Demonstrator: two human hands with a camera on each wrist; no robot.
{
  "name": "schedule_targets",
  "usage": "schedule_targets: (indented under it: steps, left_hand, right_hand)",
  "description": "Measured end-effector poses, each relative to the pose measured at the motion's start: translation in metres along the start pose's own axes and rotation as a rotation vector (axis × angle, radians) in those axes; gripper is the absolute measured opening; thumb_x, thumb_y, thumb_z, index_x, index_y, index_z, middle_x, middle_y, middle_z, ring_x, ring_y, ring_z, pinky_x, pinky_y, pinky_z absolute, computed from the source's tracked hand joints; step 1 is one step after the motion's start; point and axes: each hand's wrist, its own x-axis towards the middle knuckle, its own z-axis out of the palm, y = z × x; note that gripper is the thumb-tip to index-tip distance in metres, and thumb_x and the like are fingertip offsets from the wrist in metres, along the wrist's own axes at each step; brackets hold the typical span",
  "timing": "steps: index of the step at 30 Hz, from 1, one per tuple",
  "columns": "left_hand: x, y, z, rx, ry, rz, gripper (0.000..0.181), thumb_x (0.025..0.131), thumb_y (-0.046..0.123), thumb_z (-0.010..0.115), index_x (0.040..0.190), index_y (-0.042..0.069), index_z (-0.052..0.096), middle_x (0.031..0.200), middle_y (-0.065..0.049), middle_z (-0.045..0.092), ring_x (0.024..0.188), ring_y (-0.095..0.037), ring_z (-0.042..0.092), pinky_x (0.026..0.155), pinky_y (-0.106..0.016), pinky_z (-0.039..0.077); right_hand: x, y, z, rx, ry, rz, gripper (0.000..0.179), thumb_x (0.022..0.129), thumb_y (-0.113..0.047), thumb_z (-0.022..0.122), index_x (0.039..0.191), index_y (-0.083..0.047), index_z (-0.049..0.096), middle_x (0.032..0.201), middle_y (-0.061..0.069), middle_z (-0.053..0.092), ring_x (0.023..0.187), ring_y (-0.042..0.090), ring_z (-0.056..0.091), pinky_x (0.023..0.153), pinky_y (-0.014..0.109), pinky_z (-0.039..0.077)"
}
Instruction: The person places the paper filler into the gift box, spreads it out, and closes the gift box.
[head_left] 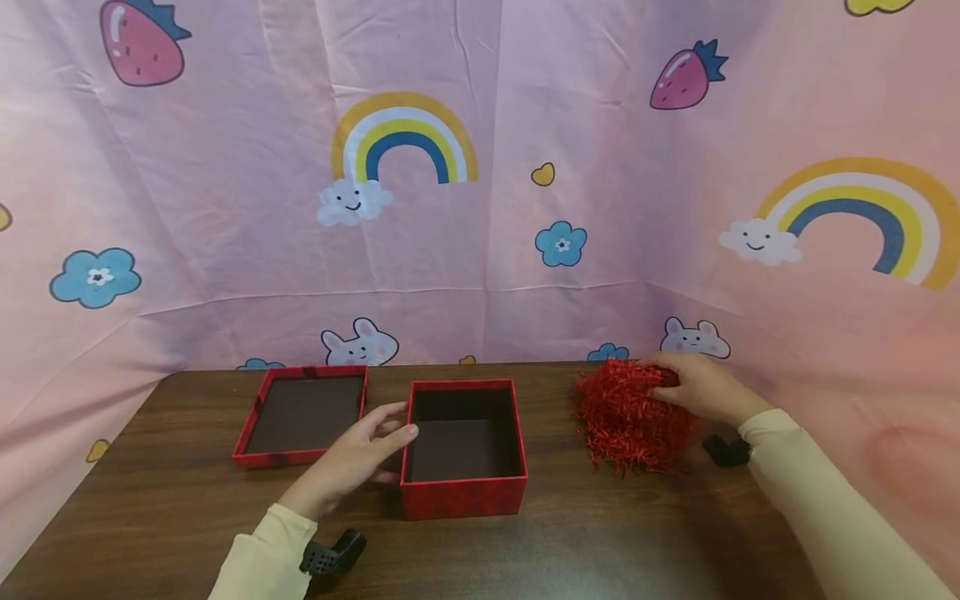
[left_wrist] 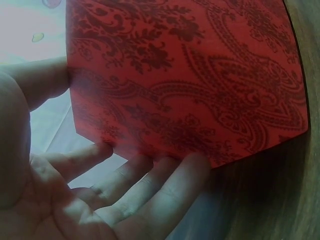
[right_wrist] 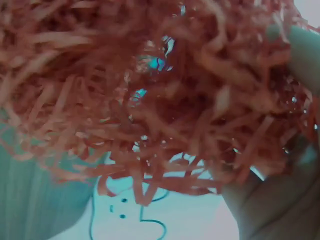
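In the head view an uncovered red box (head_left: 463,497) with a dark inside stands mid-table. My left hand (head_left: 352,458) holds its left wall, thumb over the rim and fingers along the outside. The left wrist view shows the fingertips (left_wrist: 197,162) at the edge of the patterned red side (left_wrist: 190,85). A heap of red shredded paper (head_left: 633,421) lies on the right of the table, and my right hand (head_left: 701,386) grips its upper right part. In the right wrist view the paper strands (right_wrist: 150,120) hide most of the fingers.
A red box lid (head_left: 307,412), dark inside up, lies left of the box. The brown wooden table (head_left: 600,542) meets a pink printed cloth backdrop (head_left: 517,317) at the back and sides. Black wrist devices (head_left: 333,554) sit by both sleeves.
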Motion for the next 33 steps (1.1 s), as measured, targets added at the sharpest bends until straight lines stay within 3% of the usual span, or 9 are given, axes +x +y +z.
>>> schedule_targets:
  steps: [6, 12, 20, 25, 29, 33]
  left_hand:
    - [-0.001, 0.002, 0.000, -0.022, 0.002, -0.013, 0.075, 0.101, 0.040, 0.067, 0.160, 0.013, 0.031, 0.156, -0.026, 0.040, 0.136, -0.047, 0.050, 0.083, -0.051, 0.062]
    - [-0.001, 0.001, -0.001, -0.139, -0.025, -0.077, 0.077, 0.101, 0.043, 0.065, 0.161, 0.013, 0.028, 0.160, -0.025, 0.035, 0.146, -0.049, 0.036, 0.084, -0.054, 0.061]
    - [-0.001, -0.003, -0.007, -0.164, -0.102, -0.039, 0.077, 0.102, 0.031, 0.065, 0.163, 0.016, 0.021, 0.159, -0.029, 0.032, 0.143, -0.051, 0.039, 0.087, -0.057, 0.060]
    - [0.001, -0.002, -0.005, -0.169, -0.072, -0.023, 0.075, 0.101, 0.031, 0.068, 0.162, 0.017, 0.026, 0.157, -0.027, 0.036, 0.142, -0.048, 0.042, 0.087, -0.056, 0.060]
    - [0.001, -0.002, 0.001, -0.178, -0.034, -0.021, 0.074, 0.100, 0.031, 0.069, 0.161, 0.017, 0.031, 0.158, -0.027, 0.037, 0.142, -0.048, 0.043, 0.086, -0.056, 0.060]
    - [0.001, -0.002, 0.006, -0.191, 0.000, -0.030, 0.073, 0.099, 0.032, 0.070, 0.160, 0.016, 0.033, 0.160, -0.027, 0.035, 0.143, -0.048, 0.042, 0.086, -0.055, 0.060]
  right_hand:
    - [0.003, -0.009, -0.018, -0.004, 0.030, -0.018, 0.037, 0.094, -0.012, 0.076, 0.130, -0.009, 0.067, 0.109, 0.003, 0.072, 0.100, 0.023, 0.068, 0.084, 0.046, 0.057]
    - [0.003, -0.017, -0.031, -0.012, 0.060, -0.051, 0.043, 0.094, -0.010, 0.076, 0.136, -0.010, 0.065, 0.111, 0.002, 0.072, 0.100, 0.020, 0.068, 0.084, 0.043, 0.058]
    - [0.006, -0.029, -0.041, 0.028, 0.075, -0.080, 0.056, 0.094, -0.003, 0.075, 0.145, -0.010, 0.053, 0.123, 0.011, 0.071, 0.107, 0.028, 0.071, 0.087, 0.048, 0.058]
    - [0.006, -0.033, -0.047, 0.032, 0.113, -0.094, 0.048, 0.092, 0.000, 0.075, 0.135, -0.006, 0.054, 0.121, 0.016, 0.071, 0.107, 0.034, 0.070, 0.086, 0.050, 0.058]
    - [0.007, -0.035, -0.050, -0.014, 0.150, -0.119, 0.037, 0.091, -0.002, 0.078, 0.124, -0.008, 0.063, 0.108, 0.008, 0.075, 0.096, 0.027, 0.072, 0.080, 0.045, 0.059]
    - [0.010, -0.036, -0.052, -0.052, 0.159, -0.138, 0.037, 0.090, -0.002, 0.079, 0.125, -0.010, 0.068, 0.106, 0.004, 0.075, 0.092, 0.020, 0.071, 0.075, 0.040, 0.058]
